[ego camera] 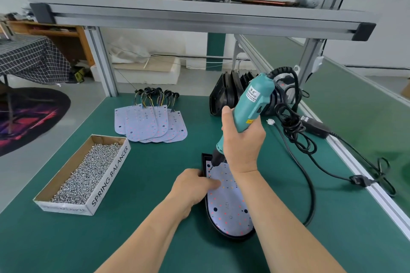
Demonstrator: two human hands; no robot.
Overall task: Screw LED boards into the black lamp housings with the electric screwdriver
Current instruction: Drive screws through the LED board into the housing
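A black lamp housing [230, 236] lies on the green bench in front of me, with a white LED board [228, 206] seated inside it. My right hand [241, 139] grips a teal electric screwdriver [253, 104], tilted, its bit tip touching the board's upper left corner. My left hand [193, 186] rests on the housing's left edge, with fingers pressing on the board. A fanned pile of spare LED boards [150, 125] with wire tails lies further back. Several black housings [226, 93] stand stacked behind the screwdriver.
A cardboard box [111, 175] marked SPRING BALANCER holds many silver screws at the left. The screwdriver's black cable [295, 137] and power adapter [315, 127] coil at the right near the bench's aluminium edge. An aluminium shelf [199, 15] spans overhead.
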